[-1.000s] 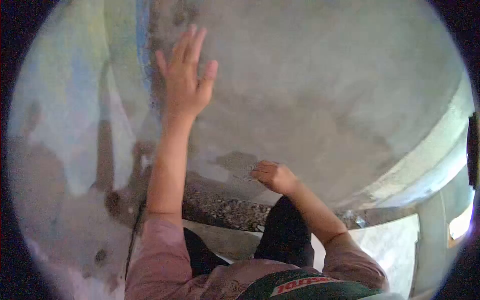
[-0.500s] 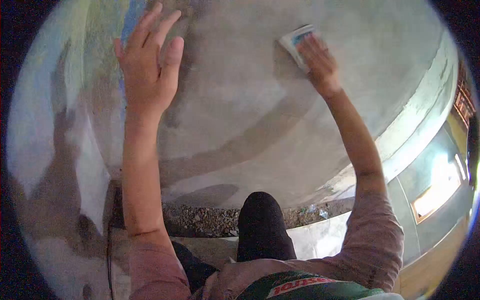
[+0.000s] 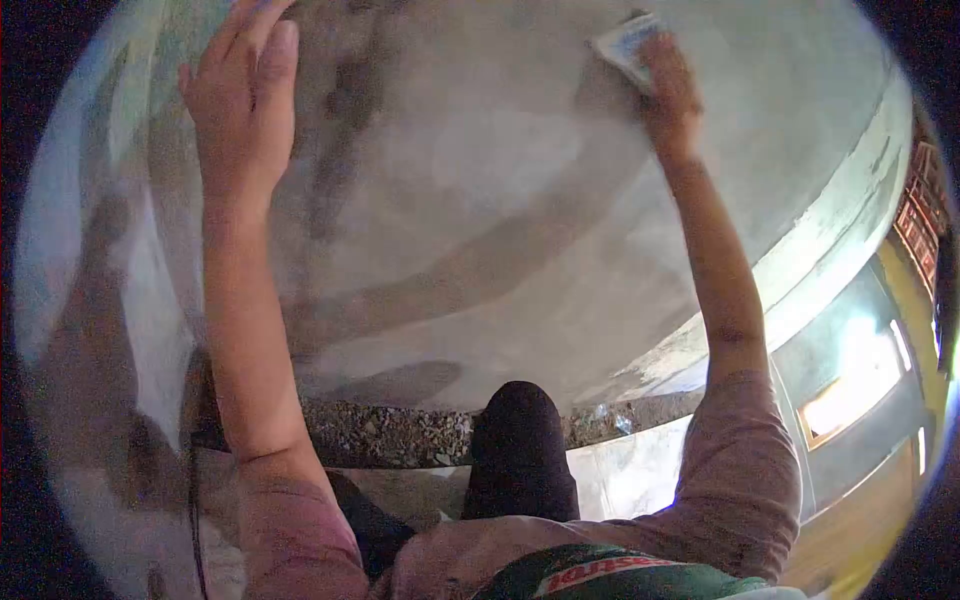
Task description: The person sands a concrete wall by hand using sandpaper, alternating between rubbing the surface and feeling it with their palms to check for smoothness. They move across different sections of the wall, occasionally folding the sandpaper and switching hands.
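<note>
My right hand [image 3: 675, 95] is closed on a flat white pad with blue print [image 3: 622, 42], pressed against a grey plastered wall [image 3: 480, 150]. Motion smears its fingers a little. Over at the upper left, my left hand [image 3: 245, 115] holds nothing; its fingers are stretched out against the wall side, and their tips run to the top edge of the view. Shadows of my arms fall across the grey surface.
A rough ledge of gravel and crumbs [image 3: 390, 435] runs along the foot of the wall. My dark-clad knee [image 3: 522, 450] is in front of it. The wall's pale broken edge [image 3: 800, 240] curves up on the right, with a bright window [image 3: 855, 395] beyond.
My right hand has slid the pad up and slightly right along the wall. My left hand has shifted left and upward, partly out of view.
</note>
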`<state>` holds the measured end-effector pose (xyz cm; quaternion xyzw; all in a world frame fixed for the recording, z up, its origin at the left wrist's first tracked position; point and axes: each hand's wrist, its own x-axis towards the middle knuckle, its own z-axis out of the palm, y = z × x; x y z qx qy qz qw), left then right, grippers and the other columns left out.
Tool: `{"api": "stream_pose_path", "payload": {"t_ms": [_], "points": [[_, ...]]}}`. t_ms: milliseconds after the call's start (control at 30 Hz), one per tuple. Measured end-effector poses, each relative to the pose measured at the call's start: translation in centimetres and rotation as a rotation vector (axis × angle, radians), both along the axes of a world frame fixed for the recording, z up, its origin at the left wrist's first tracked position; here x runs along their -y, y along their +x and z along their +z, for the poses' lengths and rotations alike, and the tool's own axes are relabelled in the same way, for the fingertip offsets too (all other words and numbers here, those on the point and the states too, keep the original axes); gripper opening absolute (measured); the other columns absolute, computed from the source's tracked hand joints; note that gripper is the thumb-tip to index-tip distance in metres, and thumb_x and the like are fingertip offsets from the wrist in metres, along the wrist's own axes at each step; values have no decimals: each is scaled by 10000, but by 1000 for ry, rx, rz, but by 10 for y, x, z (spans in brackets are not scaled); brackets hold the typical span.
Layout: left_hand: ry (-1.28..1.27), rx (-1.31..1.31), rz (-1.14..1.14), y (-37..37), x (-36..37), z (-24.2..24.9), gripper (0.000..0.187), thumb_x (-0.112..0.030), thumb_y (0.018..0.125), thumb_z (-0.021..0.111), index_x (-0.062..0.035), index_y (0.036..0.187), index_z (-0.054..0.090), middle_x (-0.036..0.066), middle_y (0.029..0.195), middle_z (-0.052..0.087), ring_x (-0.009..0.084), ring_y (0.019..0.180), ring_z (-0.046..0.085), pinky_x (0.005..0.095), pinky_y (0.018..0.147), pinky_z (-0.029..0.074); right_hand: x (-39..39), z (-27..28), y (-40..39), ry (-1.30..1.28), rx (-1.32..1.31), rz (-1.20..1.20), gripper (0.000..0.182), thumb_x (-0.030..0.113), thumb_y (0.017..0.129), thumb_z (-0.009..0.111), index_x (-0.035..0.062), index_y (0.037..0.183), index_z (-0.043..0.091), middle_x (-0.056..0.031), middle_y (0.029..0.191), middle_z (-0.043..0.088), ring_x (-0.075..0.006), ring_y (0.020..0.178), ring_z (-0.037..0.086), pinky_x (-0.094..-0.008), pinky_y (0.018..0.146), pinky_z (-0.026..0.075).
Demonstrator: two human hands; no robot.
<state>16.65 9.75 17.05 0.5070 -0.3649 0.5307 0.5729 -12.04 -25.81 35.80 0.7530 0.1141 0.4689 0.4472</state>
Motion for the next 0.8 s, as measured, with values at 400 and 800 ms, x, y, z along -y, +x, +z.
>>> {"api": "stream_pose_path", "payload": {"t_ms": [400,800], "points": [[76,-63,65,-19,-10,3,528,-480,1129,334,-189,1456,628,146,1577,527,332,1487,454,545,1242,221,-20,-6,-13,-63,-282,36,593,-102,811,657,109,1365,666,-83,1414,671,-311,1344,607,-432,1130,501],[71,-96,-45,-16,-15,2,527,-491,1122,367,-168,1437,639,140,1560,546,343,1480,463,554,1251,208,-9,-17,-11,-40,-178,9,505,-53,855,683,136,1322,707,-53,1449,659,-280,1388,584,-466,1173,450]]}}
